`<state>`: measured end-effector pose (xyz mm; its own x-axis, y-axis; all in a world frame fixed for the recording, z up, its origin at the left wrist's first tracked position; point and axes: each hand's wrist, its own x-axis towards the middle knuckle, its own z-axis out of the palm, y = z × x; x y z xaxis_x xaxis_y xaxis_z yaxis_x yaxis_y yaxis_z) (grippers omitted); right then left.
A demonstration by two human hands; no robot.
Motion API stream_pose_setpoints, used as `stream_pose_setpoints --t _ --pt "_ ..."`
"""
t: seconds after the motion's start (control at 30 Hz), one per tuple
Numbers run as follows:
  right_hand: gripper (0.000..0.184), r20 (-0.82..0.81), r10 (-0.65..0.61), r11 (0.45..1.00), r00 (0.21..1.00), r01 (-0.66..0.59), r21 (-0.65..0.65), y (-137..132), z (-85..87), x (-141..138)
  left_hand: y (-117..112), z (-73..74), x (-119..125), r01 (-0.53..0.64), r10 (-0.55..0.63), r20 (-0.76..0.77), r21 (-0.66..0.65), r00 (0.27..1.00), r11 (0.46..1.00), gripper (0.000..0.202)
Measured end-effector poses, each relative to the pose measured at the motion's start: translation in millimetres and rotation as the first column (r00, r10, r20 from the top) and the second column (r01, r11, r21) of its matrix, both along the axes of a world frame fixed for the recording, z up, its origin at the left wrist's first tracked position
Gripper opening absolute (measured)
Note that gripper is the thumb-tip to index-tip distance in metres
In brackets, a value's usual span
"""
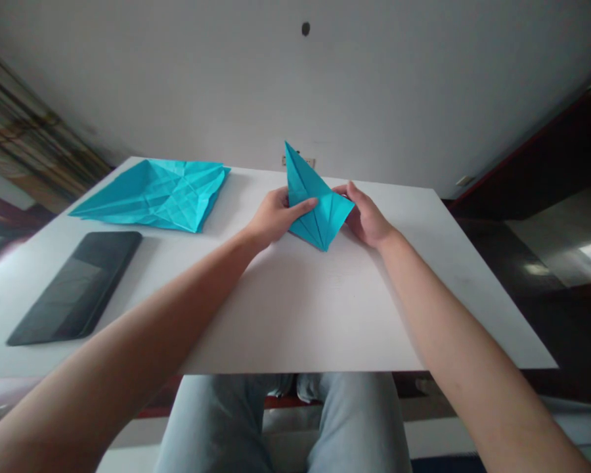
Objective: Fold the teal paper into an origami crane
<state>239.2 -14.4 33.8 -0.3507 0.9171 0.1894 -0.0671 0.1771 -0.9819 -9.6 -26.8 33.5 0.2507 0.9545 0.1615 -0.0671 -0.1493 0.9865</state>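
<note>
A turquoise sheet of origami paper (303,180), folded into a pointed kite-like shape with creased flaps, is held up over the table in front of me. My left hand (277,213) grips its left side, thumb pressed flat on the front face and fingers behind. At the right corner of the paper is my right hand (367,217), its fingers curled around behind that corner and partly hidden by it. The tall tip of the paper points up and away; a lower point faces me.
On the white table (305,315), a larger creased turquoise paper (162,194) lies at the back left. Nearer me on the left is a black smartphone (79,286). A wall with a socket (311,161) stands behind the table, and a patterned curtain (27,131) hangs at left.
</note>
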Motion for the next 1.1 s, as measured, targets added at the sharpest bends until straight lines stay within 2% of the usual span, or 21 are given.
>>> stream_pose_setpoints --t 0.1,0.17,0.23,0.3,0.37,0.43,0.47,0.53,0.6,0.67,0.73,0.8,0.83,0.93,1.03,1.07,1.1 --pt "0.096 -0.016 0.123 0.992 0.992 -0.123 -0.034 -9 5.6 -4 0 0.6 4 -0.011 0.01 0.133 0.004 0.991 1.0 0.077" --pt "0.094 0.072 0.118 0.993 0.99 -0.117 -0.018 -13 6.8 -9 0 1.5 6 -0.008 0.005 0.153 0.021 0.988 1.0 0.077" --pt "0.09 0.184 0.021 0.999 0.983 -0.026 0.024 -13 5.4 -12 0 2.4 7 -0.008 0.003 0.123 0.047 0.992 0.999 0.077" --pt "0.087 0.253 -0.111 0.991 0.961 0.087 0.103 -9 3.0 -10 2 2.7 6 -0.071 0.068 0.042 0.084 0.997 0.994 0.079" --pt "0.086 0.292 -0.252 0.955 0.923 0.187 0.233 -3 1.3 -4 7 1.8 3 -0.208 0.219 -0.08 0.126 0.972 0.97 0.08" --pt "0.077 0.367 -0.374 0.89 0.852 0.218 0.401 2 1.2 5 14 -1.0 -1 -0.335 0.364 -0.218 0.159 0.906 0.929 0.078" --pt "0.069 0.421 -0.409 0.859 0.809 0.185 0.478 3 1.5 8 18 -3.1 -3 -0.376 0.412 -0.271 0.173 0.87 0.91 0.076" --pt "0.055 0.566 -0.424 0.823 0.707 0.04 0.567 3 2.0 12 26 -8.4 -9 -0.441 0.489 -0.324 0.214 0.81 0.872 0.072" --pt "0.052 0.718 -0.374 0.828 0.587 -0.136 0.544 -1 2.1 12 32 -13.8 -14 -0.495 0.55 -0.338 0.242 0.764 0.835 0.071" --pt "0.053 0.821 -0.279 0.85 0.498 -0.27 0.453 -8 2.3 8 36 -18.3 -19 -0.564 0.613 -0.338 0.241 0.714 0.79 0.074" --pt "0.061 0.856 -0.2 0.864 0.476 -0.326 0.383 -13 3.2 4 37 -20.7 -22 -0.629 0.665 -0.31 0.22 0.679 0.745 0.073" --pt "0.069 0.848 -0.16 0.873 0.504 -0.328 0.36 -15 4.2 0 36 -20.6 -22 -0.668 0.695 -0.274 0.201 0.664 0.717 0.068" --pt "0.066 0.836 -0.15 0.877 0.528 -0.32 0.359 -15 4.3 -1 34 -19.1 -20 -0.674 0.703 -0.26 0.201 0.663 0.71 0.065" --pt "0.055 0.794 -0.133 0.882 0.593 -0.294 0.368 -13 3.1 -3 21 -5.4 -15 -0.649 0.706 -0.222 0.281 0.673 0.707 0.061" --pt "0.049 0.8 -0.125 0.877 0.587 -0.312 0.366 -12 0.8 -5 1 27.7 -16 -0.593 0.686 -0.114 0.416 0.718 0.69 0.057" --pt "0.05 0.813 -0.126 0.871 0.569 -0.329 0.365 -12 0.2 -6 -7 43.0 -19 -0.612 0.691 -0.046 0.425 0.722 0.667 0.051" --pt "0.051 0.824 -0.145 0.864 0.548 -0.334 0.375 -13 -0.2 -7 -16 59.5 -23 -0.687 0.739 0.048 0.413 0.672 0.598 0.047"
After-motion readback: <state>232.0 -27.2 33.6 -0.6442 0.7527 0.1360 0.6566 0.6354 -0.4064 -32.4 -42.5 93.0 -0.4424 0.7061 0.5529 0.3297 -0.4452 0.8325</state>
